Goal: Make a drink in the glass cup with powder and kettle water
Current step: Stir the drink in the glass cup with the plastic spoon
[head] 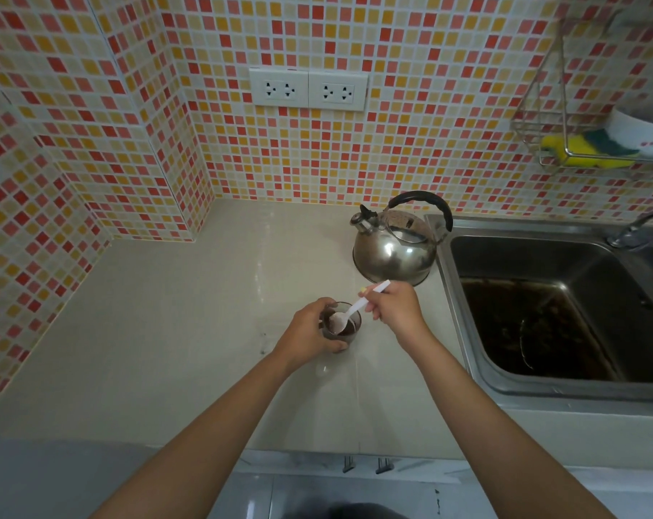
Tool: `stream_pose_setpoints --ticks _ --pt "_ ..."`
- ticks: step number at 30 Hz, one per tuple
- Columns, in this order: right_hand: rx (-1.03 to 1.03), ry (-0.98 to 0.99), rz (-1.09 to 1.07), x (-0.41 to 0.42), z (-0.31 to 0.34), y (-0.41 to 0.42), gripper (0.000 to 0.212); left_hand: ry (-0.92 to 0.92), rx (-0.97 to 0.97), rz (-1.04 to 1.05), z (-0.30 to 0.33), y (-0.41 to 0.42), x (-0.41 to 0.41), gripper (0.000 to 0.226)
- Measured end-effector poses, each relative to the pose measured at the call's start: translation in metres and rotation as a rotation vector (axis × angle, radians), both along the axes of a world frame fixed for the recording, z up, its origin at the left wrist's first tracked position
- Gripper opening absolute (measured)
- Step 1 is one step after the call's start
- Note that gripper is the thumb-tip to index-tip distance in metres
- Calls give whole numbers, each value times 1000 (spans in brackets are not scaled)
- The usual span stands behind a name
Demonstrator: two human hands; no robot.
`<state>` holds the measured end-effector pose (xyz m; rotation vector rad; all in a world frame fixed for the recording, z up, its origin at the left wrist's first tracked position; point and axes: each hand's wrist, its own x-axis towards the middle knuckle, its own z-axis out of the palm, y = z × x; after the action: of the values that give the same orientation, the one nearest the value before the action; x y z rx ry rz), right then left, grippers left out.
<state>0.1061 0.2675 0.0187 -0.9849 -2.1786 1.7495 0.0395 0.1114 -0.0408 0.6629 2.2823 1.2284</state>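
Observation:
A small glass cup [349, 329] with dark brown liquid stands on the beige counter [167, 331]. My left hand [310, 333] wraps around the cup's left side and holds it. My right hand [396, 307] pinches the handle of a white plastic spoon [349, 314], whose bowl sits inside the cup above the liquid. A steel kettle [396, 245] with a black handle stands upright behind the cup, next to the sink. No powder packet is in view.
A steel sink [542, 312] with brown stains lies to the right, its tap [635, 228] at the back. A wire rack [579, 144] with a yellow sponge hangs on the tiled wall. Two double sockets [308, 89] sit above the counter.

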Motion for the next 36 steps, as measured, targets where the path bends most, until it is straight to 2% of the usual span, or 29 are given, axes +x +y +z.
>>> stream_pose_setpoints --ticks 3,5,7,9,11,13,16,19,23,27,31,36 --pt "119 58 65 0 7 0 10 -9 3 -3 0 -1 0 74" --pt "226 64 207 0 7 -5 10 -15 7 -2 0 -1 0 74" --pt "301 27 355 1 0 -11 11 -17 7 -6 0 -2 0 71" --pt "407 -45 407 0 -8 -14 13 -5 -4 -17 1 -1 1 70" --pt "448 -108 351 0 -14 -14 15 -3 -18 -14 2 -1 2 72" --pt "398 -111 306 -2 -16 -15 19 -7 -14 -11 2 -1 2 72" --pt "369 -76 343 -2 -16 -23 17 -7 -9 -18 3 -1 1 69" --pt "485 -114 290 -3 -17 -22 18 -4 -14 -15 4 -1 2 71" --pt "370 -102 320 -5 -16 -21 14 -6 -4 -20 4 -2 2 69" --pt "448 -109 285 -3 -17 -18 17 -16 -23 -12 7 -1 3 71" --pt "360 -94 308 -2 -17 -18 16 -9 -15 -11 6 -2 3 68" --pt "430 -107 255 -3 -19 -17 18 -15 -42 -4 7 -1 4 74"
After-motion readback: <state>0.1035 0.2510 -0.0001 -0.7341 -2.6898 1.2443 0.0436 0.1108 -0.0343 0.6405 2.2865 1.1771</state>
